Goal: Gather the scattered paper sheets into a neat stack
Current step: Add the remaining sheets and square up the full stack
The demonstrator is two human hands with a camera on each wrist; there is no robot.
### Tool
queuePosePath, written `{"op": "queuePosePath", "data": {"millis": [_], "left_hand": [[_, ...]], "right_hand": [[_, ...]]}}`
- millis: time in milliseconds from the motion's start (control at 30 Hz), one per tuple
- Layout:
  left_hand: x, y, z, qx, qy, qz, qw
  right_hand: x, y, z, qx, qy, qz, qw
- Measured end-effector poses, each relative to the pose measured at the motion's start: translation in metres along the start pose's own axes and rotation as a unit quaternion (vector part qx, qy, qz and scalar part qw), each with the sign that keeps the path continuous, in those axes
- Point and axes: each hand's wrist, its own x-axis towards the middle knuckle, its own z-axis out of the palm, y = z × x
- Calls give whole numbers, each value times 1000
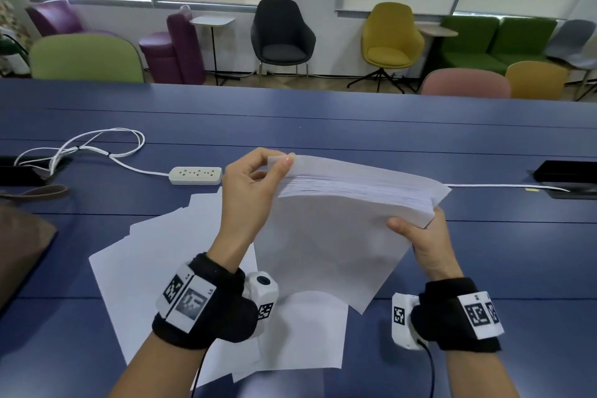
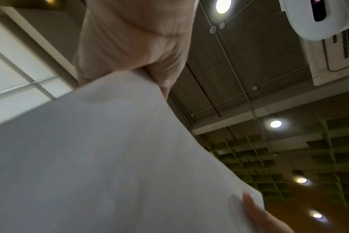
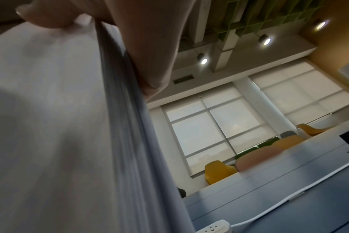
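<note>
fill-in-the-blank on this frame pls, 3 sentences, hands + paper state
1. The thick stack of paper is held by ____ hands, the left hand at one corner and the right hand at the other.
2. The loose sheets lie on the ____ table.
3. The white power strip lies on the table to the ____ of the held stack.

Missing words: both; blue; left

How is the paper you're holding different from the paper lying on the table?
The held stack is thick and lifted off the table, gripped by the left hand and right hand; the loose sheets lie flat. The stack's edges nearly line up; the loose sheets fan out crookedly. Both are plain white paper.
</note>
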Motion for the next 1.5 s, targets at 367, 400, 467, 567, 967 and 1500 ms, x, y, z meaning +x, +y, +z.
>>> {"op": "queuePosePath", "data": {"millis": [367,400,467,567,967,1500], "left_hand": [[-26,-40,-7,-188,40,-39,981],[-31,-48,-5,-174,30,-20,984],[-41,-67,-2,-104,-14,15,994],[-49,-80,0,-71,-45,16,996],[-39,-86,12,24,35,-26,999],[-61,-145,-3,110,-61,-125,984]], "right_hand": [[-13,32,1,-13,18,87,996],[-14,37,1,-15,23,97,995],[-16,45,2,-27,36,115,992],[-13,51,4,-44,62,122,990],[-17,68,20,-101,141,145,974],[-27,118,7,-137,136,236,952]]}}
